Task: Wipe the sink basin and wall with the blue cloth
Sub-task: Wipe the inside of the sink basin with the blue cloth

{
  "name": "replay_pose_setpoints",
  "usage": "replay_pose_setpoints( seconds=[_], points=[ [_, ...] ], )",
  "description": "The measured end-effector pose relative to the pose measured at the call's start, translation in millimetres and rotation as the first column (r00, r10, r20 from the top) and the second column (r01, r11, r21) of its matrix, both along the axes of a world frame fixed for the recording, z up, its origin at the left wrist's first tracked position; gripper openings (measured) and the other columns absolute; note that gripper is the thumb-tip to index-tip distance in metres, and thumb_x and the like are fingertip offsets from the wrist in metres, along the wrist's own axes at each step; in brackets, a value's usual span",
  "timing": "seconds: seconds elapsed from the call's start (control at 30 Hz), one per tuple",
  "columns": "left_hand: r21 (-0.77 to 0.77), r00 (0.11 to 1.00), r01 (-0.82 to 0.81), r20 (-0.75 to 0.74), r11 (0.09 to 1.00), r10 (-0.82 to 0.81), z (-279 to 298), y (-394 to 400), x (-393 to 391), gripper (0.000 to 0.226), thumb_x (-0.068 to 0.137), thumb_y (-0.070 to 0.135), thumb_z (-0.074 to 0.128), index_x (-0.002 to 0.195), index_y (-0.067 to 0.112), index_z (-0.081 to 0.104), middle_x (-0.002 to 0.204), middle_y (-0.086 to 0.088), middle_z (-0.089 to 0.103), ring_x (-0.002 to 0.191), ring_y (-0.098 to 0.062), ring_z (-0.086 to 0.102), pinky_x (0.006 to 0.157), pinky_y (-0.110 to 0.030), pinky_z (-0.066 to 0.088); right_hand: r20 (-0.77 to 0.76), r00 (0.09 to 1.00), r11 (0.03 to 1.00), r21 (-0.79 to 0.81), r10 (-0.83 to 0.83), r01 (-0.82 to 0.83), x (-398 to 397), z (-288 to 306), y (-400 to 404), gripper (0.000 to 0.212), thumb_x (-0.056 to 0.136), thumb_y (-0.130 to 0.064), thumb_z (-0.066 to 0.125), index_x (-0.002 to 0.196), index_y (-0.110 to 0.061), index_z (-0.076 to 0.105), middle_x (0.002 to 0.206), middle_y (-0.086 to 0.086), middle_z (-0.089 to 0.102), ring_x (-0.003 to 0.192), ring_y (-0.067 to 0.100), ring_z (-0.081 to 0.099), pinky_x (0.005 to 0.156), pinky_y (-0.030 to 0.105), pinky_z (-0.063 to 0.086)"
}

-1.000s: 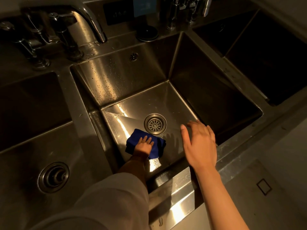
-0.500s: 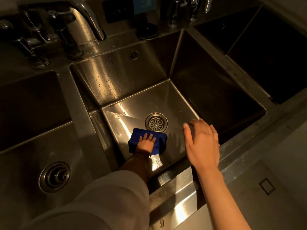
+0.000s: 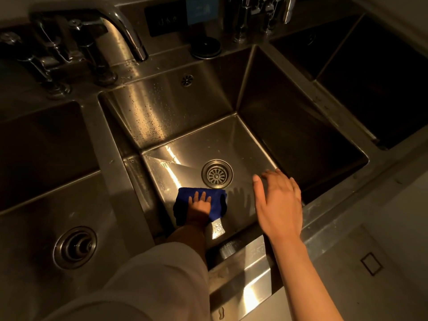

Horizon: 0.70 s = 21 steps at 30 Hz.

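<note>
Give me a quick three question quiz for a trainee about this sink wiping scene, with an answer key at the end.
1. True or false: the left hand presses the folded blue cloth flat on the floor of the middle stainless steel sink basin.
2. Multiple choice: where is the blue cloth relative to the round metal drain strainer? A) covering it B) just on the near side of it C) on the back wall
3. Short answer: what is the right hand holding?

Key
1. True; the fingers lie spread on top of the cloth.
2. B.
3. Nothing; it hovers open over the basin's near right corner.
</note>
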<state>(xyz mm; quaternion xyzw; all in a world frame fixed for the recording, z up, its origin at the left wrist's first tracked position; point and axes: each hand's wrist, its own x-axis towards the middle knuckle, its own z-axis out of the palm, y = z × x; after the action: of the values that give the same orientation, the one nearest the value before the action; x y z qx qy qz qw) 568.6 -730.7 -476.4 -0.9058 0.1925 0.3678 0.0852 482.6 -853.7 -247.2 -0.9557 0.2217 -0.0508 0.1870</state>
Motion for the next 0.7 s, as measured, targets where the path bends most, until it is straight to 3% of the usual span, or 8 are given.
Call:
replay_pose_setpoints(
  seconds=[0.23, 0.47, 0.7],
  points=[
    [-0.028, 0.999, 0.014, 0.042, 1.000, -0.013, 8.1, 3.5, 26.4, 0.068, 0.098, 0.017, 0.047, 0.153, 0.019, 0.007, 0.161, -0.006, 0.003, 0.147, -0.034, 0.003, 0.119, -0.048, 0.009, 0.012, 1.000, 1.000, -0.007, -0.005, 0.005, -0.5, -1.4, 0.1, 0.041, 0.096, -0.038, 0.033, 0.112, -0.012, 0.060, 0.122, 0.008, 0.060, 0.126, 0.020, 0.044, 0.112, 0.039, 0.020],
    [0.038, 0.977, 0.213, 0.000, 0.976, -0.213, 7.2, 3.5, 16.1, 0.067, 0.096, 0.019, 0.049, 0.152, 0.018, 0.011, 0.161, -0.004, 0.003, 0.147, -0.032, 0.002, 0.119, -0.047, 0.008, 0.014, 1.000, 0.999, -0.028, -0.019, 0.020, 0.4, -1.4, 0.7, 0.043, 0.095, -0.040, 0.031, 0.110, -0.012, 0.061, 0.123, 0.008, 0.060, 0.127, 0.019, 0.042, 0.113, 0.037, 0.015],
    [0.043, 0.932, 0.363, -0.023, 0.931, -0.363, 8.4, 2.9, 23.3, 0.071, 0.095, 0.020, 0.052, 0.152, 0.018, 0.011, 0.161, -0.006, 0.001, 0.147, -0.033, 0.001, 0.119, -0.048, 0.009, 0.027, 0.995, 0.993, -0.064, -0.095, 0.097, 0.0, 0.3, 2.3, 0.043, 0.095, -0.039, 0.033, 0.111, -0.011, 0.061, 0.123, 0.010, 0.060, 0.128, 0.022, 0.042, 0.113, 0.043, 0.016]
  ],
)
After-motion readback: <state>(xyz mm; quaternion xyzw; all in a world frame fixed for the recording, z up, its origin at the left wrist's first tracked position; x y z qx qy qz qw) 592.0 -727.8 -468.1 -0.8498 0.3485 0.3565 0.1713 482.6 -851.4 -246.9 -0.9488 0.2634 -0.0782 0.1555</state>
